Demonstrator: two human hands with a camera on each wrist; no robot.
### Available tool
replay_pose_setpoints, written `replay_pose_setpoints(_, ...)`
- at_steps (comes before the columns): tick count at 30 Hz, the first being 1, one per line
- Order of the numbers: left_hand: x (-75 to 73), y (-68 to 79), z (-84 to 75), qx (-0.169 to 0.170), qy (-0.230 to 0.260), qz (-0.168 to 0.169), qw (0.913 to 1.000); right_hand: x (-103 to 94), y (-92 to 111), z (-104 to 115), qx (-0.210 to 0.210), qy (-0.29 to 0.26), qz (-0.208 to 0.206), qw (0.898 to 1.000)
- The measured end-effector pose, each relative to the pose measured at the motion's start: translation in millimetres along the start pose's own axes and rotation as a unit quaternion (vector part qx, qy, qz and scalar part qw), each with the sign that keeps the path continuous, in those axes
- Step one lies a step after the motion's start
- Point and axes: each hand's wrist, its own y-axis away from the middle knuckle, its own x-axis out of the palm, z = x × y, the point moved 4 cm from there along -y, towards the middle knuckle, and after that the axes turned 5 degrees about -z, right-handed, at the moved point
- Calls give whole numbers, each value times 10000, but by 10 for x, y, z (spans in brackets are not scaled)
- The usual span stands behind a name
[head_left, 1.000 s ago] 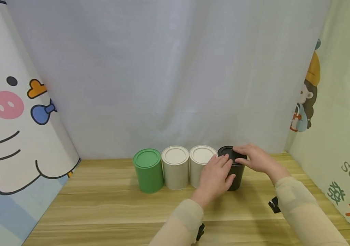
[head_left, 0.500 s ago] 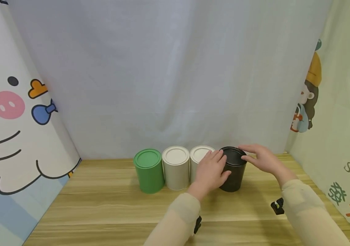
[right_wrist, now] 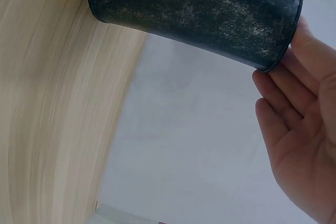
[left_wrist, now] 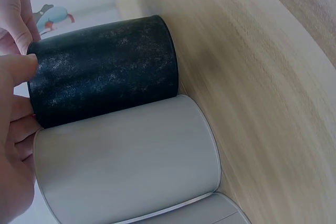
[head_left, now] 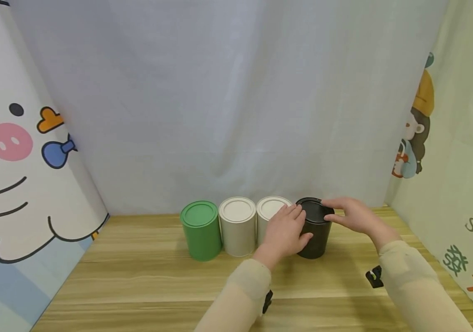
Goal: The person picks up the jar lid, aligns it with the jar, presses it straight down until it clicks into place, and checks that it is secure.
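A black cylindrical tin [head_left: 314, 237] with a recessed round top stands upright at the right end of a row of tins. My left hand [head_left: 284, 233] lies over the seam between it and the neighbouring white tin [head_left: 272, 208], fingers nearly straight at the black rim. In the left wrist view, the left thumb is at the black tin's top edge. My right hand [head_left: 354, 216] is at the black tin's right rim, its thumb and fingers spread. The right wrist view shows the right fingers [right_wrist: 283, 95] relaxed along that rim, the palm turned toward the camera.
Left of these, another white tin [head_left: 238, 233] and a green tin [head_left: 201, 237] complete the row on the wood-grain table [head_left: 145, 276]. A grey curtain [head_left: 203, 101] hangs close behind. Printed cloth panels [head_left: 460, 161] flank the table.
My right hand has drawn back from over the black tin's top to its right rim. My left hand has shifted slightly left. The other tins stay in place.
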Motion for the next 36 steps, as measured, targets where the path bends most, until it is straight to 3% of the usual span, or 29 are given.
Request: replay_pose_setpoints(36, 5, -23, 36, -13, 272, 126, 9996, -11, -40, 87, -211, 406, 256, 9986)
